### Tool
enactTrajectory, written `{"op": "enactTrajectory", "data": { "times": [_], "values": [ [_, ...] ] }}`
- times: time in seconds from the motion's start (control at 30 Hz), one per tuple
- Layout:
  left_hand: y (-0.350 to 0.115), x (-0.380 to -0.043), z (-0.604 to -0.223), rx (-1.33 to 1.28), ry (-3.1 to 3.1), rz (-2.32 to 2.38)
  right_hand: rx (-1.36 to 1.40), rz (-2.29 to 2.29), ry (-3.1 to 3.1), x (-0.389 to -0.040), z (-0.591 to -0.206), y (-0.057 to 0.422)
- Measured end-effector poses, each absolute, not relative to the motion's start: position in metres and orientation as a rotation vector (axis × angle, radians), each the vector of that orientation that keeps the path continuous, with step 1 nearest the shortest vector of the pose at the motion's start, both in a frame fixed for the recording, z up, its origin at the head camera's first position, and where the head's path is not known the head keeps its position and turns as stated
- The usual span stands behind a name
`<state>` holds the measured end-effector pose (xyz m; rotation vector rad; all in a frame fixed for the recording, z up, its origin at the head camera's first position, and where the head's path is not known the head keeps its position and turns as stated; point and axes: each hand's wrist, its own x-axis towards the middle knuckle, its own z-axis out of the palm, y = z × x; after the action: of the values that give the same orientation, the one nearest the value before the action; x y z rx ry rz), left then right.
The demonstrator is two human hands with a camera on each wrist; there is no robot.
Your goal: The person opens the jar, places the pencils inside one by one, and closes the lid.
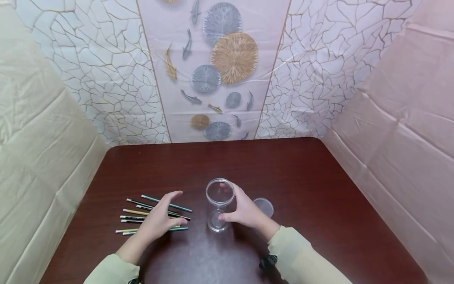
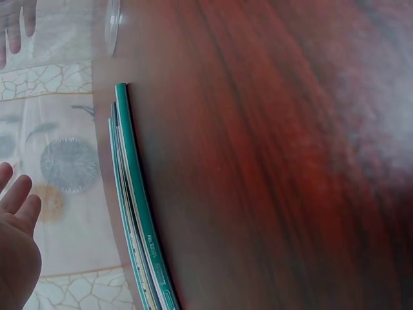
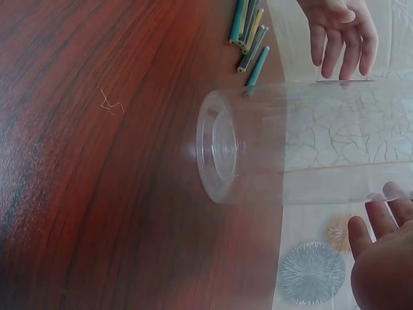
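A clear plastic jar stands upright and open-topped near the middle of the table, nothing inside it. My right hand holds its right side, thumb in front and fingers behind; the right wrist view shows those fingertips at the jar's wall. Over the right part of a spread of pencils, my left hand hovers with fingers and thumb apart, holding nothing. The pencils are green, black and yellow, lying roughly side by side; a green one is closest in the left wrist view.
A round translucent lid lies flat on the dark red-brown table, just right of my right hand. A patterned cloth hangs behind the table's far edge, with plain pale cloth at both sides.
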<state>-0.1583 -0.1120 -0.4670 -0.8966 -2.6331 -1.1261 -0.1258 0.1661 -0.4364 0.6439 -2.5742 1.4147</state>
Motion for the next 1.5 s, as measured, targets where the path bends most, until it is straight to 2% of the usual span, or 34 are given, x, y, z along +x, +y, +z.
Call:
{"op": "enactTrajectory", "data": {
  "times": [0.27,0.43,0.93,1.5],
  "values": [
    [-0.113,-0.156,-0.468,-0.918,-2.617,-1.105,0.663,1.52,-2.493,-0.107,-0.418,0.162],
    [-0.114,-0.154,-0.469,-0.921,-2.611,-1.105,0.632,1.431,-2.554,-0.111,-0.434,0.171],
    [-0.1,-0.159,-0.459,-0.931,-2.609,-1.153,0.257,0.959,-2.945,-0.112,-0.447,0.262],
    [-0.095,-0.151,-0.469,-0.965,-2.661,-1.11,0.208,0.866,-2.945,-0.091,-0.462,0.257]
  ]
}}
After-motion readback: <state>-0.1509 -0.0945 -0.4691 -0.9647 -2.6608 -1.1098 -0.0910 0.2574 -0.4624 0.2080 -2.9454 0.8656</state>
